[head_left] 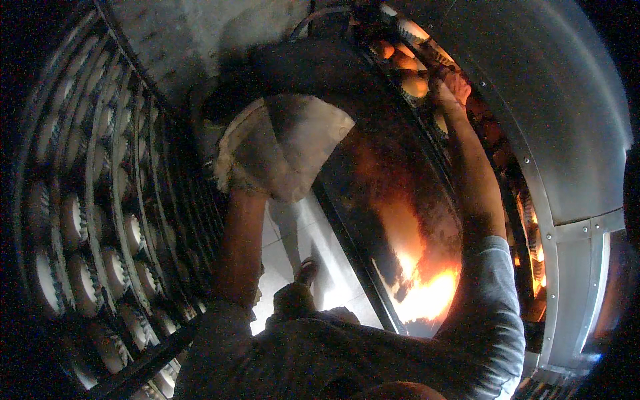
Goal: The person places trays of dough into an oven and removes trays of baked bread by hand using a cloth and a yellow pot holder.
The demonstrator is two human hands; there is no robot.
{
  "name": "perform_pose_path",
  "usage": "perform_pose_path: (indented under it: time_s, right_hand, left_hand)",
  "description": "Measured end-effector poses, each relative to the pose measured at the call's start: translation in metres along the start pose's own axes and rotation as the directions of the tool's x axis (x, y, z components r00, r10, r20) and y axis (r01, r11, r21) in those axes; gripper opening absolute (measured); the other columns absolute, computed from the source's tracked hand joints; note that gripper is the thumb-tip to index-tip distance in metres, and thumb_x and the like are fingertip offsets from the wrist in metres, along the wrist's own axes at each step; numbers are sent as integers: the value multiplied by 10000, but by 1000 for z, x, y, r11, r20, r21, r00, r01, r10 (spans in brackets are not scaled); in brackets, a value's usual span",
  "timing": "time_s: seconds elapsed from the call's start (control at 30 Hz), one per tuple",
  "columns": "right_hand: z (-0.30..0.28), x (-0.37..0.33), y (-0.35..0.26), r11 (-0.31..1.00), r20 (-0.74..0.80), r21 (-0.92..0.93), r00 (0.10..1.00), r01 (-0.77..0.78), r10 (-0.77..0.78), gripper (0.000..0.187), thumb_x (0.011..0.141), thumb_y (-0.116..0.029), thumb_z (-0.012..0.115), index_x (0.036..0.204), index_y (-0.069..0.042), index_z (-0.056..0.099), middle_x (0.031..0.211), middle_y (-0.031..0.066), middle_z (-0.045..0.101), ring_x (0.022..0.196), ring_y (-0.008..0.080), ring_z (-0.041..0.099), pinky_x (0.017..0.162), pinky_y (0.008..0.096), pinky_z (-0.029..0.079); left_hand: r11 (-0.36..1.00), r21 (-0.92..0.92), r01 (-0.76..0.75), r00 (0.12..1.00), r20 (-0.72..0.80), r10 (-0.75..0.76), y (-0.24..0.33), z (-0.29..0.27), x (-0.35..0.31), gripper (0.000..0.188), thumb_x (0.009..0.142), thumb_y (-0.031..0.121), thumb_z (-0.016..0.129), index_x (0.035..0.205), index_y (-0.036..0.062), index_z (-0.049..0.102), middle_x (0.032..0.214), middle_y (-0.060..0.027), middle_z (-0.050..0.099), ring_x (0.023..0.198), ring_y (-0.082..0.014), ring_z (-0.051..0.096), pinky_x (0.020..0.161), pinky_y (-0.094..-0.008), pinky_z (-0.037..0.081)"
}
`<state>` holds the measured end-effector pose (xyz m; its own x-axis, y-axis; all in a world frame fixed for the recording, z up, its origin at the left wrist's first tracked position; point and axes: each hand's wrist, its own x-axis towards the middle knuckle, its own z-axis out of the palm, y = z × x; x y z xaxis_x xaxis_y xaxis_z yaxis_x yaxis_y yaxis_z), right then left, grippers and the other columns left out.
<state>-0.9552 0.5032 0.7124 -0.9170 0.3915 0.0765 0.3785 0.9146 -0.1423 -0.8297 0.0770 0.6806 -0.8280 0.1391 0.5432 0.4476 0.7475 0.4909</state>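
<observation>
In my left hand (250,193) is a thick, pale, worn cloth pad (293,143), spread out like a fan and hiding most of the fingers. My right arm stretches up to the lit oven opening on the right. There my right hand (455,88) is closed, its fingers curled beside rounded baked goods (413,85) in the orange glow. What it grips, if anything, I cannot make out. A fluted tin (412,31) shows just above it. Between my arms lies a dark metal surface (373,160) with a bright reflected glow near its lower end.
On the left, a tall rack (100,167) holds many rows of fluted tins (83,287) with pale contents. The oven's curved metal casing (567,100) runs along the right. A pale tiled floor (340,287) and a foot (307,267) show below.
</observation>
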Motion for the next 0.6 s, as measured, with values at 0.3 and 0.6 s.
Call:
perform_pose_path:
  time_s: [0.3,0.6]
  right_hand:
    - [-15,14,4,989,-33,-144,999,27,-32,467,882,-462,516,1179,-118,620,1264,142,588,1159,315,557,871,426,443]
    - [-42,-158,-79,896,-175,-129,880,425,-442,425,900,-437,587,844,-22,655,873,218,689,801,398,683,718,506,549]
  left_hand:
    - [998,-62,-22,1000,-16,21,11,-19,-15,574,863,301,585,1336,-10,488,1289,-175,572,1195,-277,562,1023,-353,437]
    - [964,-245,-104,994,-46,96,105,-56,-101,596,864,302,586,1349,-24,471,1287,-190,569,1200,-286,559,1025,-355,435]
